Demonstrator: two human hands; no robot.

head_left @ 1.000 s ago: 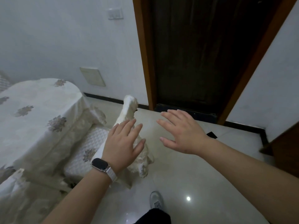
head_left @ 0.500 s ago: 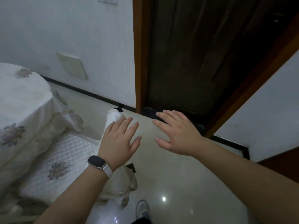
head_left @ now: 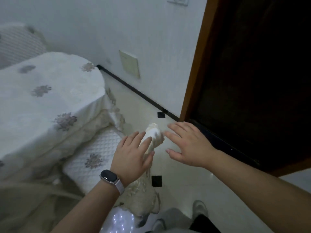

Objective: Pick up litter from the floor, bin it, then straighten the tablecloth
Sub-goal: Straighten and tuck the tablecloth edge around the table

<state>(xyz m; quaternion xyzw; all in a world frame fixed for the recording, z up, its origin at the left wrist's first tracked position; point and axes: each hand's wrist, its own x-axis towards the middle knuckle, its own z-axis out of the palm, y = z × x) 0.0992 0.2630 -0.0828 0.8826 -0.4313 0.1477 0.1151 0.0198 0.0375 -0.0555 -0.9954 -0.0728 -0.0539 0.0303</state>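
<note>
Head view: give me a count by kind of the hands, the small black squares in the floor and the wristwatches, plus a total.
Hands: 2, left hand and right hand
Black floor squares: 2
Watch: 1
Total: 5

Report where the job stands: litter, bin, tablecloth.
Done: nothing provable; no bin is in view, and the floor shows no clear litter, only black squares that may be tile insets. In hand: nothing; the left hand and right hand are both open and empty, hovering near the covered chair. Left: the tablecloth looks unstraightened, its hanging edge bunched at the corner.
</note>
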